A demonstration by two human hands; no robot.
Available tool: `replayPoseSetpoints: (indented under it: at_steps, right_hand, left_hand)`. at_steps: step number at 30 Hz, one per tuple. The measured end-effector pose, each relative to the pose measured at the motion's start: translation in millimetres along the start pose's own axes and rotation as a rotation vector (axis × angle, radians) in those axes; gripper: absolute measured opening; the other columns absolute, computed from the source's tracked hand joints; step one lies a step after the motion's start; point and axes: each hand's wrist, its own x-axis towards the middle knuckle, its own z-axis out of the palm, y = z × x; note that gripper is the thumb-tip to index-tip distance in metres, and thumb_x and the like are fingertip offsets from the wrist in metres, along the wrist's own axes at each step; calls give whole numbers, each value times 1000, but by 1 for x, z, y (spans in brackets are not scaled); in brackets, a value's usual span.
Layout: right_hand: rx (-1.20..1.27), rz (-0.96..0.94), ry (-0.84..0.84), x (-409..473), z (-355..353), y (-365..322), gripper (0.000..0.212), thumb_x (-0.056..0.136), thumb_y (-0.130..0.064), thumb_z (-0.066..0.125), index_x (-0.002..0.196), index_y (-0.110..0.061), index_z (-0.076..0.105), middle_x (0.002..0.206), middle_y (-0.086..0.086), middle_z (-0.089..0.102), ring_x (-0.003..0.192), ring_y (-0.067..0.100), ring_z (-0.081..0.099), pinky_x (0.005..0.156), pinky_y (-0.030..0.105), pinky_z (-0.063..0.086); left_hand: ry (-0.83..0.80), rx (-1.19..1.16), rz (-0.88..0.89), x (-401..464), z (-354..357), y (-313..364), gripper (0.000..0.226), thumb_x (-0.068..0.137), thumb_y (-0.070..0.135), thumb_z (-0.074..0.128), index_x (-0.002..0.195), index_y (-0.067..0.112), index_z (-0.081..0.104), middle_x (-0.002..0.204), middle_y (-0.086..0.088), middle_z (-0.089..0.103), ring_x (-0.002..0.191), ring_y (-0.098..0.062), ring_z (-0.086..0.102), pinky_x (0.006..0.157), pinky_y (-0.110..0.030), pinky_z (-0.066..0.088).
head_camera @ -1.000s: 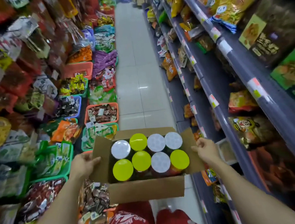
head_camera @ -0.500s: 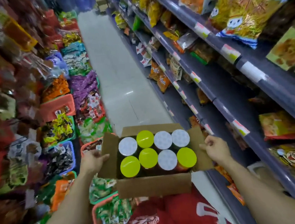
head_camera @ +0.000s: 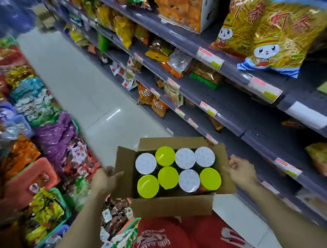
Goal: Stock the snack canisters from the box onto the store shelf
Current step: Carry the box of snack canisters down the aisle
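I see the cardboard box [head_camera: 172, 208] held at waist height in a store aisle, its four flaps folded outward. Inside stand eight snack canisters [head_camera: 177, 170] in two rows of four, upright and touching one another; four lids are yellow-green and four are white.

My left hand [head_camera: 104, 180] grips the left flap, thumb on top and fingers curled under the cardboard. My right hand [head_camera: 240, 171] grips the right flap, fingers curled round its edge. Both hands are clamped on the box and sit well apart, one at each side.

Surroundings:
- Right side: the grey store shelf [head_camera: 235, 106] runs in several tiers along the aisle. The upper tiers carry yellow snack bags [head_camera: 265, 37] and orange packets [head_camera: 179, 7]. Price tags [head_camera: 209, 57] line the front edges. The tier beside the box's far right corner shows bare shelf surface.
- Left side: coloured baskets [head_camera: 32, 179] heaped with wrapped sweets stand against the aisle edge, just beside my left forearm.
- Centre: the pale tiled floor [head_camera: 73, 82] runs ahead between the baskets and the shelf.

The box's right flap lies near the shelf's front edge. Below the box shows a red garment [head_camera: 187, 239].
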Motion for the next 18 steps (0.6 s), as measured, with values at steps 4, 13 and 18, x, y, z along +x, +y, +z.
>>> replayPoseSetpoints:
  at_steps: [4,13,18]
  right_hand:
    - [110,99,15,8,12,-15,19,76,0,65,63,-8,53,64,11,56,71,26,52,70,40,39]
    - [222,533,272,-21,83,-64,26,65,-37,45,52,-15,43,49,-3,45,53,22,42,47,24,27]
    - [323,740,359,-24,139,-66,26,73,-12,58,53,-17,41,52,0,48,57,26,47,48,27,31]
  left_hand:
    - [-92,125,110,66,-7,34,35,73,24,77,58,3,53,53,-8,50,51,-20,45,47,-30,32]
    - [-360,338,391,208,17,112,46,76,15,74,51,14,36,59,-7,39,63,-17,37,55,-29,33]
    - [-454,481,493,266,56,125,35,80,21,71,58,14,43,65,-8,50,64,-23,46,60,-28,39]
